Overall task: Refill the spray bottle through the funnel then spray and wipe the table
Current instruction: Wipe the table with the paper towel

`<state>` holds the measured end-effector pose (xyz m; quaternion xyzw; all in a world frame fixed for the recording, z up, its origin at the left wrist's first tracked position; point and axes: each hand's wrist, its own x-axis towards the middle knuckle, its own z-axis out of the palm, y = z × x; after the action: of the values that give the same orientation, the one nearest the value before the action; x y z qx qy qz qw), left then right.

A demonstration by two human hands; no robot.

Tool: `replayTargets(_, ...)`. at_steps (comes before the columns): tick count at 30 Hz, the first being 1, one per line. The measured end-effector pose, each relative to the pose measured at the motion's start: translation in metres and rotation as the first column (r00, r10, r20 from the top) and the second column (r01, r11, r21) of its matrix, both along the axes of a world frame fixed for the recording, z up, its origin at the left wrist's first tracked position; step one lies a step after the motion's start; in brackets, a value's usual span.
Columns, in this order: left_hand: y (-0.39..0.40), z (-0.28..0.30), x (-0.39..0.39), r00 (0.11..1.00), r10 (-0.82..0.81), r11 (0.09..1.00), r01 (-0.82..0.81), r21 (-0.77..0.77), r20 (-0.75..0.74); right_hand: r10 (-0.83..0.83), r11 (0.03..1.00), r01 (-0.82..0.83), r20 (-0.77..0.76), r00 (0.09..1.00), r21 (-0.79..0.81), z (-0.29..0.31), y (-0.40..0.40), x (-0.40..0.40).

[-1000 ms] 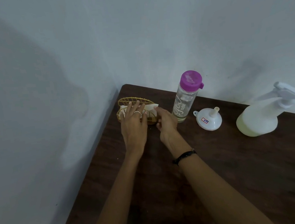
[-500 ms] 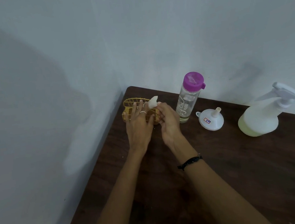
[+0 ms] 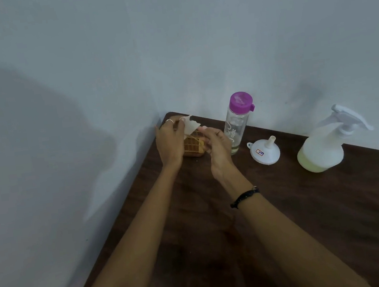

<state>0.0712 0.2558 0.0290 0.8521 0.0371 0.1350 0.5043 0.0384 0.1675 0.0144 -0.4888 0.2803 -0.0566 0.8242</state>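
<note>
Pinching one tissue [image 3: 191, 126] between left hand [image 3: 170, 143] and right hand [image 3: 216, 144] above its holder [image 3: 192, 147]; I judge it limp, tear-prone. Spray bottle [image 3: 322, 148] stands far right on bench [image 3: 311, 211].

A: Where's the spray bottle [image 3: 322, 148]?

B: Far right on the dark wooden table [image 3: 311, 211] — white, round-bodied, upright, trigger head on, pale yellowish liquid low inside.

A: And the funnel [image 3: 265, 151]?

B: White, mouth down, spout up, a small sticker on its cone — between the 2 bottles, touching neither.

A: The refill?

B: The clear bottle [image 3: 237, 126] with the purple cap, closed, standing by the wall.

A: Anything to wipe with?

B: A white tissue [image 3: 190, 127], crumpled, raised above the gold wire holder [image 3: 193, 147] in the corner.
</note>
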Motion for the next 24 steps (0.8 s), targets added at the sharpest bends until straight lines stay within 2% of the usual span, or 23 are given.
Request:
replayTargets(3, 0.007, 0.009, -0.001, 0.999, -0.041, 0.995, 0.040, -0.094, -0.001, 0.028, 0.999, -0.028, 0.009, 1.000, -0.033, 0.005, 0.003, -0.008)
replayTargets(7, 0.013, 0.017, 0.003, 0.999, 0.018, 0.977, -0.024, -0.214, -0.030, 0.037, 0.997, -0.037, 0.008, 0.999, -0.068, 0.012, 0.007, -0.017)
replayTargets(10, 0.012, 0.030, 0.000, 1.000, 0.016, 0.963, -0.010, -0.270, 0.020, 0.035, 0.996, -0.031, 0.048, 0.998, -0.088, 0.020, 0.005, -0.018)
replayTargets(17, -0.003, 0.043, -0.043, 0.999, -0.047, 0.911, 0.036, -0.411, -0.016, 0.157, 0.933, -0.080, 0.197, 0.968, -0.352, 0.046, -0.007, -0.038)
replayTargets(21, -0.011, 0.045, -0.070, 0.988, -0.124, 0.841, 0.054, -0.539, -0.094, 0.151, 0.892, -0.059, 0.173, 0.973, -0.447, 0.051, -0.019, -0.067)
replayTargets(24, -0.013, 0.045, -0.094, 0.982, -0.135, 0.814, 0.035, -0.579, -0.132, 0.130, 0.914, -0.081, 0.097, 0.987, -0.397, 0.050, -0.035, -0.093)
